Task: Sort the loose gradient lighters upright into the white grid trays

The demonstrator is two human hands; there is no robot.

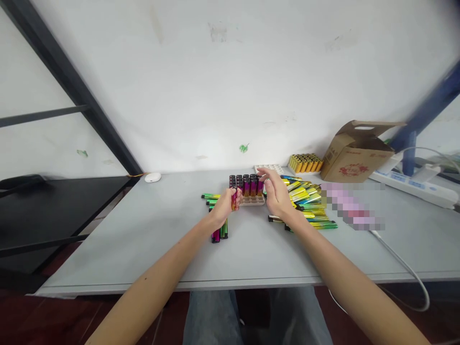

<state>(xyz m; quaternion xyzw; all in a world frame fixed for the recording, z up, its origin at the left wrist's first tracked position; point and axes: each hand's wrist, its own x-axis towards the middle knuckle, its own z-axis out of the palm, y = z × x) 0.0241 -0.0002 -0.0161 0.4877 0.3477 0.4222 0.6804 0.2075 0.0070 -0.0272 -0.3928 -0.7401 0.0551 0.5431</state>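
Note:
In my left hand [225,205] is a shiny purple-and-orange lighter [234,199], held upright with the fingers wrapped round it. It is at the front left of a pale tray with round holes [254,201]. Several purple-and-orange lighters with black tops [253,186] stand in the tray's rows; holes show along the front. My right hand [276,194] is beside the tray's right end, fingers apart and bent toward the lighters; whether they touch one I cannot tell. Loose green and purple lighters [223,231] lie under and beside my left hand.
Yellow, green and blue lighters [305,196] lie heaped at the right. Behind are an empty holed tray [269,169], a tray of yellow lighters [306,164] and an open cardboard box [355,155]. A power strip [413,187], a cable [398,261] and a white case [153,178] are farther out.

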